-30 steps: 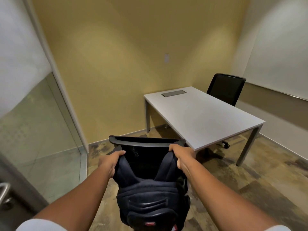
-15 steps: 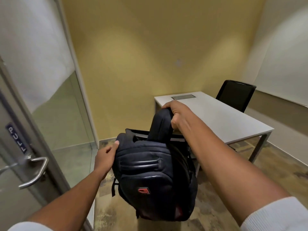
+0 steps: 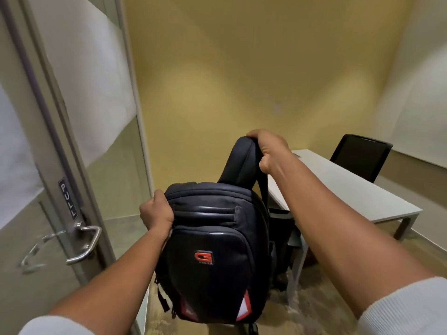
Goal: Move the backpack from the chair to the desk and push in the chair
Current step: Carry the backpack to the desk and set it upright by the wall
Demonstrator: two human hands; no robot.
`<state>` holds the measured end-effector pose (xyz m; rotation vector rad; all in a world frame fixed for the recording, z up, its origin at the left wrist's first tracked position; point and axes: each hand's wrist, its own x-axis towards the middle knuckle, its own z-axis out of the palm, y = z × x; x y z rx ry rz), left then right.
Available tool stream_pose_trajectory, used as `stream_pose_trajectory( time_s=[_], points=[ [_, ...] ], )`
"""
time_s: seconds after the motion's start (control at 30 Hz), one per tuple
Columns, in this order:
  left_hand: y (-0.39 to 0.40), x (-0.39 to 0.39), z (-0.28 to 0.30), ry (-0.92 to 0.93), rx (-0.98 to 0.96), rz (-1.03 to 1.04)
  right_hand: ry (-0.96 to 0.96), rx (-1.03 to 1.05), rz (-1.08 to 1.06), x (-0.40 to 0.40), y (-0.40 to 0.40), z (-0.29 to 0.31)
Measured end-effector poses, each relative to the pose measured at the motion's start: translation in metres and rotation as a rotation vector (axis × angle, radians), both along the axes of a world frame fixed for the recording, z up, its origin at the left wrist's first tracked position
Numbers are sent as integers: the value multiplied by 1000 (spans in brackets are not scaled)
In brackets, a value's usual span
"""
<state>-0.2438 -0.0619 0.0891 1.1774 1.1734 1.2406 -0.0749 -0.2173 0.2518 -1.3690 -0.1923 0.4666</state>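
Head view: your right hand (image 3: 267,151) is clamped round the top of a padded strap (image 3: 239,163) at 12 o'clock from the pack, and your left hand (image 3: 157,213) grips the upper left edge of the backpack (image 3: 210,252) at about 10 o'clock. The pack hangs in the air between your forearms, low in the middle of the frame, front panel and red logo towards you.

Judging by its full, rounded shape and the taut strap, expect real weight. It is soft fabric, so it will sag and swing rather than hold stiff; the glossy front panel looks slick, so trust the strap and the seam edge, not the face. A hand under the base would steady it when you set it down.

The desk (image 3: 358,189) runs off towards 2 o'clock, a flat, pale top, bare where it shows. The chair (image 3: 283,226) is mostly hidden behind the pack, just beside the desk's near corner at 3 o'clock. A second chair (image 3: 361,157) stands at the far side. A glass door (image 3: 31,213) with a handle (image 3: 84,243) stands close at 9 o'clock, so the room is tight; swing right.
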Motion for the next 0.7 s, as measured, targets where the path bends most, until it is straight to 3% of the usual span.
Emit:
stream_pose_trajectory(
  time_s=[0.17,0.37,0.47,0.7],
  points=[
    [5,2,25,-48,-3,58,-148,14,-43,-5,12,-26],
    [5,7,58,-99,-4,63,-462,-234,-111,-10,10,-81],
    [8,7,74,-97,-21,85,-525,-324,-118,-6,4,-93],
    [11,11,116,-65,48,134,-598,-201,-326,-5,16,-69]
  ],
)
